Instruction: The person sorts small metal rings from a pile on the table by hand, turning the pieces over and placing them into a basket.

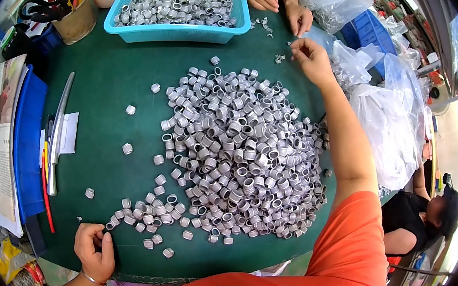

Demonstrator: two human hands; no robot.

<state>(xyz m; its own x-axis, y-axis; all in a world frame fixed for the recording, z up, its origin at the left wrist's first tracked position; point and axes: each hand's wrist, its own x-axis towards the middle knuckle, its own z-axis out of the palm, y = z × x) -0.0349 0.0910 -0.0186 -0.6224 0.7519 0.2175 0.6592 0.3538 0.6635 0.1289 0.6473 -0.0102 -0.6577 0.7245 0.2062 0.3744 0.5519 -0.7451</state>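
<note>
A large heap of short grey metal rings covers the middle of the green table, with a smaller cluster trailing left. At the left end of that cluster is my left hand, its fingers curled and its thumb and forefinger at a metal ring. My right arm reaches past the heap's right side. At its end my right hand is pinched together beside small metal scraps; whatever is between its fingertips is too small to name.
A turquoise basket full of rings stands at the back. Across the table are another person's hands. Plastic bags line the right edge; a long metal tool and a blue bin lie left. Another person is at right.
</note>
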